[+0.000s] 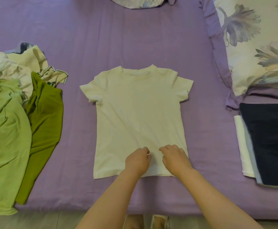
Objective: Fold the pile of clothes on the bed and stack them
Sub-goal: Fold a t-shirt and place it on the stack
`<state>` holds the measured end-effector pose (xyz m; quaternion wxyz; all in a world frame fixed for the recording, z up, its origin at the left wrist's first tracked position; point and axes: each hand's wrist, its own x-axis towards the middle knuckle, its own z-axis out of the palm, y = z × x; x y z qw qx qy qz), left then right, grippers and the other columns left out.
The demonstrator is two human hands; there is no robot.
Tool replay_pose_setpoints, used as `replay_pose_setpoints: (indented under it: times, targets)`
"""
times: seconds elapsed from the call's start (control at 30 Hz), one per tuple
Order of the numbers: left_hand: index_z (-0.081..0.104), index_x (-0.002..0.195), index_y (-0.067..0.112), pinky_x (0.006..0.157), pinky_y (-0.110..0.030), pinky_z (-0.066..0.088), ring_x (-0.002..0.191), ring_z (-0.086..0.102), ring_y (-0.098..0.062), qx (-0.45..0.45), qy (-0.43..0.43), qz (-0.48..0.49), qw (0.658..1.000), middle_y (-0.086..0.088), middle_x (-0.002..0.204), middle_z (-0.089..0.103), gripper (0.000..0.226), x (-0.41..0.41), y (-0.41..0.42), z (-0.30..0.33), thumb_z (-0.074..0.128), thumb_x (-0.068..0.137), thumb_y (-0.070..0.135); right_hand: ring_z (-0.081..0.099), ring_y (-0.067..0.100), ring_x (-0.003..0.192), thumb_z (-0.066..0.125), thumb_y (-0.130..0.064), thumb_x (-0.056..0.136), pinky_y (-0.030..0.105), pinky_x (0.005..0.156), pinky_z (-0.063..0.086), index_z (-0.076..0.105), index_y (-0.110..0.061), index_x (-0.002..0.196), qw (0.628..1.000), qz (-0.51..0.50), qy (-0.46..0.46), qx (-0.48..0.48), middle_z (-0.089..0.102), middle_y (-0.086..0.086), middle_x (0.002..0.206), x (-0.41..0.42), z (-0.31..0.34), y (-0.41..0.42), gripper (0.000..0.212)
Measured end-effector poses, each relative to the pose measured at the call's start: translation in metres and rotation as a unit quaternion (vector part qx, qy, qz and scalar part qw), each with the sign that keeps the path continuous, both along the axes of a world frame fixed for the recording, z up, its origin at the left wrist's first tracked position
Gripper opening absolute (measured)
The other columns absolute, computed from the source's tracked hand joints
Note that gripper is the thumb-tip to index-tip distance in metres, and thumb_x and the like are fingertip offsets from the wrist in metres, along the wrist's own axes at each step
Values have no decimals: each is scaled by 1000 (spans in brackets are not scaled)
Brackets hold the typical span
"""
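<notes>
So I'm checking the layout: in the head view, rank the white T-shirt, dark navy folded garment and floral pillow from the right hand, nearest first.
1. White T-shirt, centre of the bed, directly under the right hand.
2. Dark navy folded garment, on the stack at right.
3. Floral pillow, far right corner.

My left hand (137, 160) and my right hand (176, 158) cover the middle of the shirt's (138, 113) lower part, and my curled fingers are tucked under, so I cannot tell if they pinch the cloth. The pile (15, 113) is cut by the left edge, and the stack (270, 142) and the pillow (257, 43) by the right edge. Of the stack's lower pieces only thin edges show under the dark top one.
</notes>
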<state>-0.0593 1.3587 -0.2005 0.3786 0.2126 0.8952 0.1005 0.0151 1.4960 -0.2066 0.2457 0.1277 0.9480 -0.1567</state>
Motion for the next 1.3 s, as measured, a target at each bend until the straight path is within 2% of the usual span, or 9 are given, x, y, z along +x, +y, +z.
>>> replay_pose_setpoints:
  times: [0.37,0.67,0.8,0.9,0.97,1.07,1.13,1.23,1.3]
  targets:
    - [44,135,26,87,-27,46,112,55,-15,105,13,-65,992,4,126,53,36,-109,60,-19,35,102,35,44,19,122,34,-34,102,30,96,38,41,-23,138,990,-136,41,22,37,-3,144,-94,-3,82,39]
    - [32,145,23,106,-29,34,139,25,-18,135,66,-146,978,4,150,33,45,-171,143,-37,36,101,28,38,24,128,36,-39,100,36,99,40,33,-17,143,968,-248,46,7,34,4,146,-154,-27,158,48]
    - [23,148,22,118,-41,14,147,7,-25,87,120,-194,970,-1,158,16,49,-189,181,-52,36,101,28,45,31,126,49,-40,96,40,100,41,23,-11,146,911,-394,112,-43,45,11,140,-185,-46,180,64]
    - [8,152,19,117,-51,1,147,-9,-30,42,123,-218,967,-5,161,-2,60,-199,202,-60,37,101,33,59,31,110,67,-25,88,40,83,52,30,-7,134,824,-521,184,-126,60,14,120,-200,-52,183,62]
    - [0,153,18,116,-53,-5,146,-15,-31,22,113,-223,968,-7,160,-10,70,-205,212,-65,39,99,40,61,30,104,67,-16,86,41,78,52,35,-4,127,795,-562,183,-138,61,14,114,-204,-55,185,53]
    - [-8,152,18,114,-55,-10,144,-22,-31,13,121,-236,964,-8,159,-17,80,-207,219,-71,40,97,50,56,32,93,57,-13,90,34,65,40,49,-7,100,824,-530,189,-64,56,9,99,-202,-58,190,14]
    - [-13,151,19,113,-55,-14,140,-30,-31,17,138,-238,961,-8,158,-21,85,-206,223,-76,39,95,56,50,30,81,53,-11,91,31,62,29,43,-12,82,825,-515,232,-31,46,7,90,-199,-58,192,13]
    - [-18,150,20,110,-56,-19,130,-41,-28,7,147,-248,958,-8,156,-27,91,-207,231,-84,35,91,65,43,22,74,47,-13,96,28,60,25,45,-11,84,818,-516,250,-40,50,12,99,-195,-62,197,12]
    - [-21,149,21,109,-57,-19,128,-42,-28,-8,143,-259,955,-8,155,-30,93,-209,233,-88,32,90,69,51,24,81,39,-24,101,31,61,29,51,-9,101,865,-469,175,-32,57,10,104,-194,-66,199,19]
